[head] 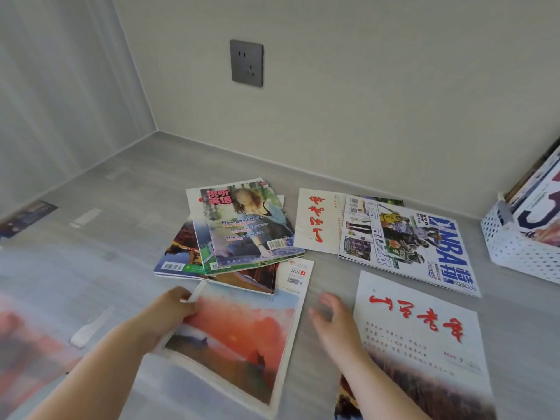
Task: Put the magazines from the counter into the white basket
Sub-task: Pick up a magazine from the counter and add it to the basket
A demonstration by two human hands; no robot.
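Several magazines lie scattered on the grey counter. My left hand grips the left edge of a magazine with an orange sunset cover near the front. My right hand hovers open, fingers spread, between that magazine and a white magazine with red calligraphy. Behind them sits a pile topped by an English-learning magazine, a second white calligraphy magazine and an NBA magazine. The white perforated basket stands at the far right with several magazines upright in it.
The wall behind carries a grey power socket. A side wall closes the counter on the left. A small dark card lies at the far left. Blurred red shapes show at the lower left edge.
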